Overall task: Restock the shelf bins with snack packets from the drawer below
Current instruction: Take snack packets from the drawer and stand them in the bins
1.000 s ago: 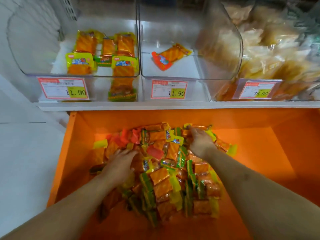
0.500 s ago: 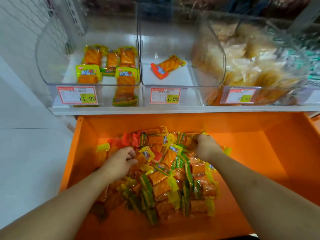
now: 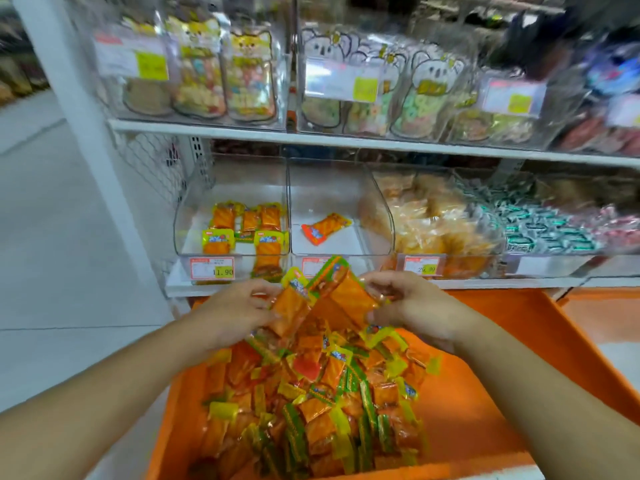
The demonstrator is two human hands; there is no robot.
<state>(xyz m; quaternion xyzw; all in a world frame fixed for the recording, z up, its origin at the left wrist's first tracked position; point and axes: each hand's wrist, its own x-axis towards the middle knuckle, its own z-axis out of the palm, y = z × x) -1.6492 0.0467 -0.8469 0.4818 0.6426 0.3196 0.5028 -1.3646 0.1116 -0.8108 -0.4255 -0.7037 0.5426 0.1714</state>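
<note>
Both hands have come up out of the drawer since half a second ago, when they were still dug into the pile, and they now hold a shared bunch of snack packets (image 3: pixel 322 299) between them, level with the shelf edge. The left hand (image 3: pixel 239 308) is curled closed on the left side of the bunch, thumb on top of an orange packet. The right hand (image 3: pixel 412 306) is closed on the right side, fingers (image 3: pixel 375 284) pinching the upper packets. The view has also tilted upward, so a higher shelf of clear bins with animal-shaped bags (image 3: pixel 249 74) now shows.

Below the hands, the orange drawer (image 3: pixel 526 341) is pulled out and holds a loose heap of orange, yellow and green packets (image 3: pixel 322 403). Just behind the raised bunch stand the clear shelf bins. The left bin (image 3: pixel 194 216) holds a few yellow-topped orange packets lying flat. The middle bin (image 3: pixel 377 199) holds a single red-ended orange packet (image 3: pixel 325 227) lying at an angle. The bin to the right (image 3: pixel 436 223) is heaped with pale orange packets. Red and yellow price tags (image 3: pixel 212 268) sit on the bin fronts; the middle tag is partly hidden by the bunch.
</note>
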